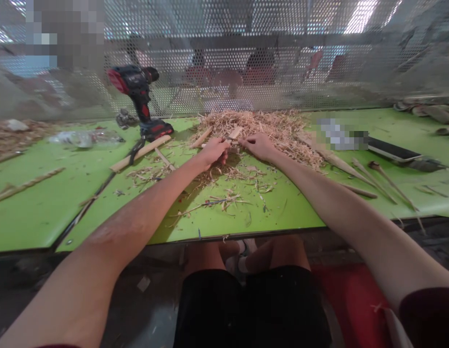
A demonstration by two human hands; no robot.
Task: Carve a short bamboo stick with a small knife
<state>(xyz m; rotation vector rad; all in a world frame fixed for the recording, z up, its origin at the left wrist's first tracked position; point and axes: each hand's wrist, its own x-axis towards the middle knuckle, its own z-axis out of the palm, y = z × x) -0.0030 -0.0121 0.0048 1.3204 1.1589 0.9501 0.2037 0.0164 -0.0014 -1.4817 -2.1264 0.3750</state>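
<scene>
Seated at a green desk (pixel 290 208), both arms stretched forward; left hand (pixel 214 151) curled closed about a short wooden stick (pixel 234 133), right hand (pixel 259 145) closed over the other end of the same stick, fingers bent, any tool within it not discernible. Stick lying at the near edge of a heap of wood shavings (pixel 268 126), far centre of the desk, just in front of the perforated metal screen (pixel 246 58). Judged step: whittling or trimming of the stick, mid-work, going by the fresh shavings beneath both hands; next move judged to call for a firm hold by the left hand and a controlled stroke away from the body, fingers kept off the cutting line.

Red and black cordless drill (pixel 139 99) standing upright to the left, well apart from the hands; longer wooden bar (pixel 141 152) lying at its base; pointed finished sticks (pixel 358 171) laid to the right; loose curls scattered across the near desk.
</scene>
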